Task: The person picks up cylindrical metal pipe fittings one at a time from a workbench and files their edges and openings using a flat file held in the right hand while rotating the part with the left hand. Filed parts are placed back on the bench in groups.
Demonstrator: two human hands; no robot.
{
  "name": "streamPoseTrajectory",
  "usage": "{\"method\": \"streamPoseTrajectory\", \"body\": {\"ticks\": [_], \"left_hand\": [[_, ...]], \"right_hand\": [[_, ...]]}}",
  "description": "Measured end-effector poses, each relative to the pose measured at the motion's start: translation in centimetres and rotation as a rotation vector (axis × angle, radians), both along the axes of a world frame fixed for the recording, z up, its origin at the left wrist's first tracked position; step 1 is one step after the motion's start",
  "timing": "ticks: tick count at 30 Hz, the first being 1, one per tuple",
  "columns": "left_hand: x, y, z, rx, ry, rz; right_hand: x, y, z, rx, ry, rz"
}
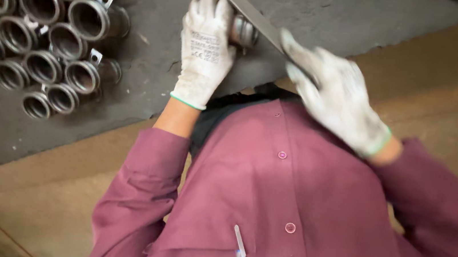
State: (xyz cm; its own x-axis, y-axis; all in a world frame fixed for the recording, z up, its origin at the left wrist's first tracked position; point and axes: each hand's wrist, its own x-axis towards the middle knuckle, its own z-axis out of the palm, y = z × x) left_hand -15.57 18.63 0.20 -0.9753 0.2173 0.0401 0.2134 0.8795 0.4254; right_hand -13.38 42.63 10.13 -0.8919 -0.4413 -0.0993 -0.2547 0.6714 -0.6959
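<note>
My left hand (205, 45), in a white work glove, is closed around a short metal pipe fitting (243, 31) and holds it against the dark bench top (147, 87). My right hand (333, 94), also gloved, grips the handle end of a flat metal file (253, 15). The file's blade lies across the top of the fitting, slanting up to the left. Most of the fitting is hidden behind my left glove.
Several round metal fittings with lugs (42, 27) stand packed together at the bench's left end. A brown floor (453, 74) lies beyond the bench edge. A pen (239, 247) sits in the pocket of my maroon work coat (300, 211).
</note>
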Motion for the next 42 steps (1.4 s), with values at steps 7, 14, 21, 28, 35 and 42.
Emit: {"method": "streamPoseTrajectory", "body": {"ticks": [7, 14, 21, 28, 35, 42], "left_hand": [[0.8, -0.1, -0.7, 0.021, 0.047, 0.016], [1.2, -0.4, -1.1, 0.099, 0.067, 0.059], [1.5, -0.2, -1.5, 0.067, 0.048, 0.074], [1.4, -0.4, -2.1, 0.064, 0.086, 0.052], [1.4, -0.4, 0.1, 0.335, 0.148, 0.095], [3.1, -0.7, 3.6, 1.460, -0.558, 0.281]], "right_hand": [[-0.8, -0.9, -2.5, -0.027, 0.172, 0.026], [1.6, -0.8, -4.1, -0.128, 0.110, -0.032], [-0.4, -1.3, -8.1, -0.250, 0.246, -0.008], [0.8, -1.1, -6.8, -0.223, 0.221, 0.006], [-3.2, -0.6, -7.4, -0.316, -0.174, -0.058], [4.0, 4.2, -6.3, -0.394, -0.274, -0.257]]}}
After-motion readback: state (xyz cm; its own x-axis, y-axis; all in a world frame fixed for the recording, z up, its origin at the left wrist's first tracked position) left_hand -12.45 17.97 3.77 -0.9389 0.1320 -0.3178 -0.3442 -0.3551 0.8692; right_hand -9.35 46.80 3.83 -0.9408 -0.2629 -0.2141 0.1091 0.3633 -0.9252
